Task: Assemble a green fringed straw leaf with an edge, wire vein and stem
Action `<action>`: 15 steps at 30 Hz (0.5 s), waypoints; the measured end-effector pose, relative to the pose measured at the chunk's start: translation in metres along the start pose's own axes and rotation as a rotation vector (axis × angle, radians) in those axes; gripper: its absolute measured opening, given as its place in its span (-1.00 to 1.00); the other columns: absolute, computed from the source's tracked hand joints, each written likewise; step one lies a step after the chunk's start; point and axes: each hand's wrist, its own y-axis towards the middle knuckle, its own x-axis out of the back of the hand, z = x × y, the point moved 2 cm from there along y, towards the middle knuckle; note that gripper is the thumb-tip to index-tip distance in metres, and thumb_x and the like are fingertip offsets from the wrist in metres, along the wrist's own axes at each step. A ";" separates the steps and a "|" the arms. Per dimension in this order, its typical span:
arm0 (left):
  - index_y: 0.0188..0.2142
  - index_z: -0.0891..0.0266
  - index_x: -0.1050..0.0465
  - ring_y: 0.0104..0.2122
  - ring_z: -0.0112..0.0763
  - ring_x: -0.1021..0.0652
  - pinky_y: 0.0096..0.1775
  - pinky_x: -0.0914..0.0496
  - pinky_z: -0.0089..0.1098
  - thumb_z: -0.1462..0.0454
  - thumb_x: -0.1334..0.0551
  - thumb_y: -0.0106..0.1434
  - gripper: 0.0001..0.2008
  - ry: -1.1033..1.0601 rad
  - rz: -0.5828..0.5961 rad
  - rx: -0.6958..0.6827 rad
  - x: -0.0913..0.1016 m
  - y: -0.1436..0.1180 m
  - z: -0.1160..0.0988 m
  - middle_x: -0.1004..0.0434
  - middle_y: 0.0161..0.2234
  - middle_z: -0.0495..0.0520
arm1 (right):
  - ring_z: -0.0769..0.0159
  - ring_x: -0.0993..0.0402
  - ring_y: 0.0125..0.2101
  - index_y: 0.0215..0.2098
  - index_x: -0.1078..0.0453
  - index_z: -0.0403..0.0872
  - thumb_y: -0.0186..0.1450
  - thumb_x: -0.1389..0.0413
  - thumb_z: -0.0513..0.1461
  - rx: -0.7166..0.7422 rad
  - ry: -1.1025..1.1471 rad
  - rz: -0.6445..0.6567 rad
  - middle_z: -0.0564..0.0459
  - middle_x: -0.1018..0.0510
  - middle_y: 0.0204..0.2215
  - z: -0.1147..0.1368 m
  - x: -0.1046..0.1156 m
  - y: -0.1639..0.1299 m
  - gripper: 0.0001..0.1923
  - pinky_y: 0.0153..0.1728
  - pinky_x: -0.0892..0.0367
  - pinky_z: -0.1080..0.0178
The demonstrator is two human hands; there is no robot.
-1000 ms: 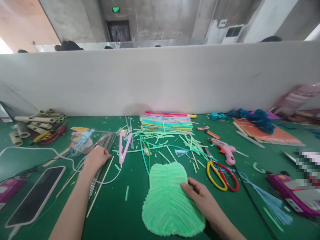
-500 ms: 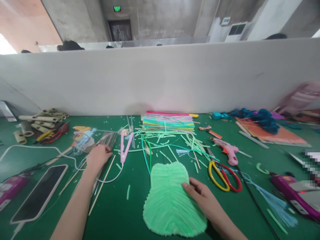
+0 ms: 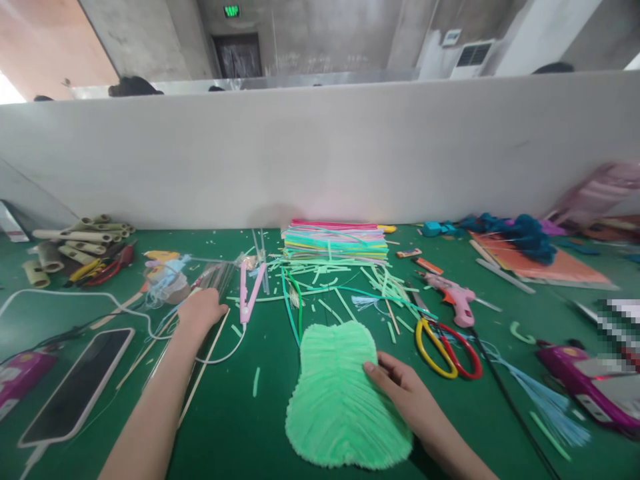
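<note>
A bright green fuzzy piece (image 3: 345, 400), apparently made of pipe cleaners laid side by side, lies near the table's front edge. It is narrower at the top and broad at the bottom. My right hand (image 3: 397, 380) grips its right edge, thumb on top and the other fingers partly hidden. To the left, my left hand (image 3: 200, 315) reaches down over a bundle of clear thin rods (image 3: 220, 277). Its fingers are curled and their tips hidden, so whatever they pinch cannot be made out. Beside that hand lies a thin wooden stick (image 3: 207, 363).
A pink mini hair straightener (image 3: 245, 303) with a white cord stands close to my left hand. Pipe cleaners (image 3: 335, 243) are stacked at the back. Scissors (image 3: 443, 347) and a pink glue gun (image 3: 460, 303) lie right; a phone (image 3: 77, 387) lies left.
My left hand has turned slightly and its fingers have sunk lower among the clear rods. My right hand and the green piece stay in place. The view has shifted a little.
</note>
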 end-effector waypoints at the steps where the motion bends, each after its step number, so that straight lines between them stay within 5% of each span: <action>1: -0.19 0.34 -0.48 -0.11 -0.02 -0.53 -0.15 -0.41 -0.10 0.13 -0.25 0.17 -0.68 0.010 0.014 0.003 -0.001 0.001 -0.001 -0.53 -0.13 0.31 | 0.28 -0.41 -0.40 -0.36 -0.40 -0.10 0.19 -0.18 0.04 0.000 0.004 0.003 0.09 -0.50 -0.46 0.001 0.000 0.000 -0.64 -0.34 -0.30 0.29; 7: 0.00 0.27 -0.36 -0.14 -0.28 -0.51 -0.13 -0.44 -0.14 0.16 -0.18 0.30 -0.67 -0.054 0.040 -0.033 -0.004 0.006 0.011 -0.44 -0.05 0.14 | 0.18 -0.47 -0.29 -0.26 -0.44 -0.11 0.17 -0.18 0.07 -0.008 0.019 0.022 0.02 -0.57 -0.35 0.005 0.000 -0.001 -0.58 -0.22 -0.33 0.21; 15: -0.34 0.25 -0.37 -0.36 -0.27 -0.56 -0.28 -0.38 -0.32 0.18 -0.04 0.24 -0.78 -0.333 -0.159 -0.118 0.024 0.004 0.036 -0.60 -0.40 0.11 | 0.18 -0.47 -0.29 -0.26 -0.43 -0.11 0.19 -0.15 0.08 0.024 -0.013 0.035 0.02 -0.56 -0.35 0.002 0.002 0.000 -0.57 -0.22 -0.33 0.19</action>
